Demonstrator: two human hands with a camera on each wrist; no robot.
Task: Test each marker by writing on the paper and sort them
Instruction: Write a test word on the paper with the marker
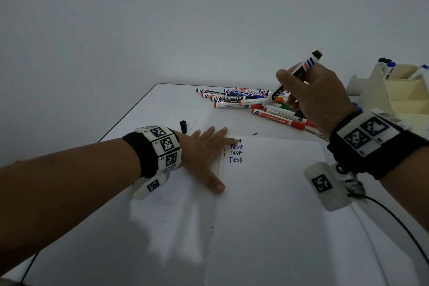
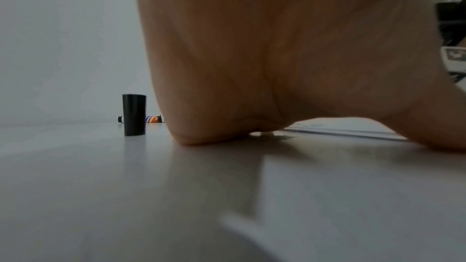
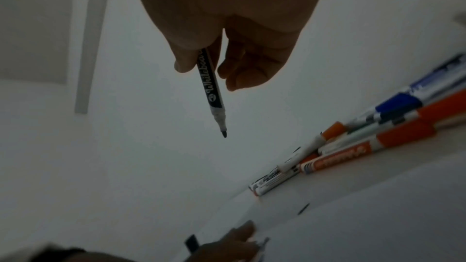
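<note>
Marker (image 1: 293,78), uncapped, pinched in right hand (image 1: 318,97) fingers above paper (image 1: 278,193); left hand (image 1: 204,155), fingers spread, pins paper's edge for writing.

Black marker (image 1: 293,76) uncapped, tilted, above marker pile (image 1: 250,102); paper (image 1: 278,193) flat.

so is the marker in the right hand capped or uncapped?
Uncapped. The marker held by the right hand shows a bare dark tip in the wrist view, and a black cap stands upright on the table beside the left hand.
</note>
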